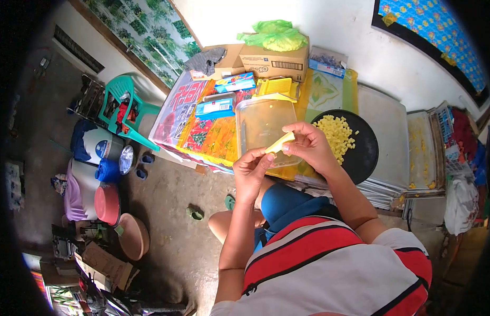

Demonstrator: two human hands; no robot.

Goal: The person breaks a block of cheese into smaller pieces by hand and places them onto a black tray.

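Between my two hands, over the near part of a clear plastic container (263, 109), is a pale yellow folded strip (280, 143). My left hand (251, 163) pinches its lower left end between thumb and fingers. At the upper right end, my right hand (310, 148) grips it with thumb and fingertips. I cannot tell what the strip is made of. A slim, knife-like thing (244, 134) lies along the container's left side. Just right of my right hand, a round black tray (367, 158) carries many small yellow cubes (337, 134).
Blue boxes (216, 108) and a yellow slotted plastic piece (277, 88) lie behind the container. Cardboard boxes (274, 57) stand at the table's back. Stacked metal trays (382, 131) are on the right. A green chair (124, 105) and tubs (107, 204) occupy the left floor.
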